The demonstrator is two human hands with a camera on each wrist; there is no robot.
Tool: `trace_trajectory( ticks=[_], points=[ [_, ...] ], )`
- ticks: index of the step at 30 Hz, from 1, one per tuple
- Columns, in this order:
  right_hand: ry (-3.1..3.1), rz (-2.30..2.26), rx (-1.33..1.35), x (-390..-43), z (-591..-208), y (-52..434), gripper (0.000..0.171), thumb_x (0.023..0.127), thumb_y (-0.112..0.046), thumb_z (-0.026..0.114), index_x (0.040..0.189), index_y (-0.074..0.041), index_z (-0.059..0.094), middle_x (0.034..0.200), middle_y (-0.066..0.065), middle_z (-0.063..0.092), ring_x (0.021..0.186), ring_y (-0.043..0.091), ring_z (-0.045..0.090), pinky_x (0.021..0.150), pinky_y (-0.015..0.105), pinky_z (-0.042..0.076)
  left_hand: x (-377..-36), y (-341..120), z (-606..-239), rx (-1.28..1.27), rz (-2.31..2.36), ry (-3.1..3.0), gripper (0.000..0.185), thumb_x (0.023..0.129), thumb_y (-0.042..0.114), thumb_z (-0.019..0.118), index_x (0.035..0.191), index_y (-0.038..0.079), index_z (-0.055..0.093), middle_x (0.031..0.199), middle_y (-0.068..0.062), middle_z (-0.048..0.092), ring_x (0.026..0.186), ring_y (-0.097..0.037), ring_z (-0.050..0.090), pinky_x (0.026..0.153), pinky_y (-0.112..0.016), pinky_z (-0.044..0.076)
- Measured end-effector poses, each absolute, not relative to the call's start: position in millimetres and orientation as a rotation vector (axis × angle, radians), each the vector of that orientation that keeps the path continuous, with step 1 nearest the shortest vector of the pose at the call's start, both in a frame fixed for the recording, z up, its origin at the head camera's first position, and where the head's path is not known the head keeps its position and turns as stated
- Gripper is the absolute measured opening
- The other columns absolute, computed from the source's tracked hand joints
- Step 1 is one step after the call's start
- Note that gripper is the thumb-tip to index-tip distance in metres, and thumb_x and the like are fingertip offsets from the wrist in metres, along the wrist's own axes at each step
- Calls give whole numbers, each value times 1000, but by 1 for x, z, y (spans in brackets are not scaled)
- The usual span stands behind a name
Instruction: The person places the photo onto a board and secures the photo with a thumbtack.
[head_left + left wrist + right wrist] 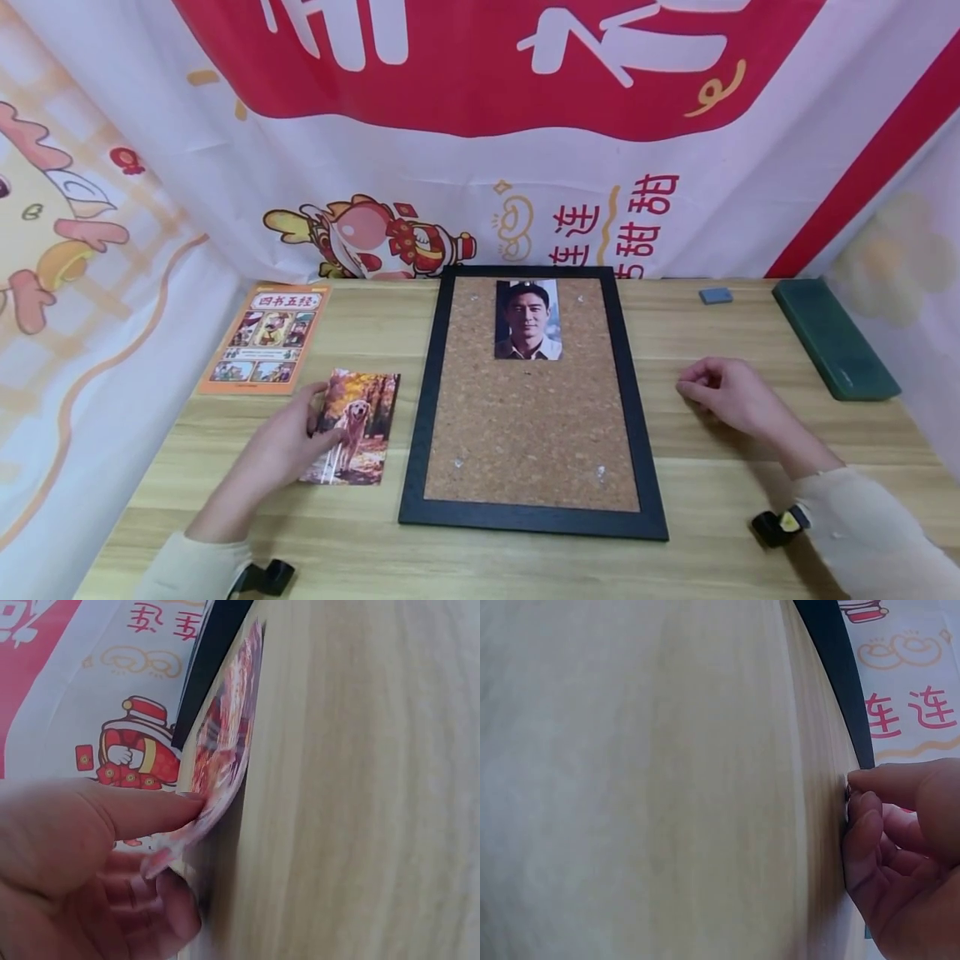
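From my head view, my left hand (288,446) pinches the left edge of the glossy autumn photo of a golden dog (352,427), lying on the pale wooden bench (750,500) just left of the black-framed cork board (531,417). I judge I'm lifting it; next comes carrying it onto the cork.

At my left wrist, thumb above and fingers (161,900) below peel the edge up.

At my right wrist, my right hand (907,847) rests curled, fingertips pressed together, perhaps pinching something tiny; I cannot tell.
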State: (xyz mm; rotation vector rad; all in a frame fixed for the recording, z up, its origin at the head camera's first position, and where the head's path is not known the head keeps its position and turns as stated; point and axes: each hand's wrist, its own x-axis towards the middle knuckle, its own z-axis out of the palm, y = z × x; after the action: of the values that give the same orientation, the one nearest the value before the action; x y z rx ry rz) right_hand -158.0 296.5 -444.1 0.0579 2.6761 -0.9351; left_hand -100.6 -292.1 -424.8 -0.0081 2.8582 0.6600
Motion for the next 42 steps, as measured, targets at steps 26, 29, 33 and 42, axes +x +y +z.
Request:
trace_trajectory(
  ticks=[26,29,33,42],
  points=[
    [2687,-814,67,-153,-439,294,29,90,-36,64,97,-7,62,78,7,59,67,20,55,60,30,50,-94,-303,-419,152,1075,2838,35,95,21,58,129,13,57,103,-5,65,82,-17,61,63,-25,53],
    [2701,-832,48,-152,-438,294,29,91,-36,63,98,-8,61,79,7,60,68,21,55,60,30,50,-92,-304,-415,161,1130,2838,34,96,21,56,129,12,57,109,-7,65,87,-17,62,68,-24,54],
    [2719,-887,18,-152,-436,295,22,92,-30,63,99,-10,60,83,8,63,70,21,57,61,30,52,-90,-305,-412,173,1203,2838,32,95,21,58,126,12,59,112,-10,65,90,-17,64,71,-23,54],
    [2703,-972,-11,-150,-433,294,26,91,-37,63,101,-13,61,85,7,64,72,22,58,60,30,53,-92,-297,-409,126,1367,2730,38,91,23,64,129,20,58,117,-9,64,83,-13,67,60,-30,54]
  ],
)
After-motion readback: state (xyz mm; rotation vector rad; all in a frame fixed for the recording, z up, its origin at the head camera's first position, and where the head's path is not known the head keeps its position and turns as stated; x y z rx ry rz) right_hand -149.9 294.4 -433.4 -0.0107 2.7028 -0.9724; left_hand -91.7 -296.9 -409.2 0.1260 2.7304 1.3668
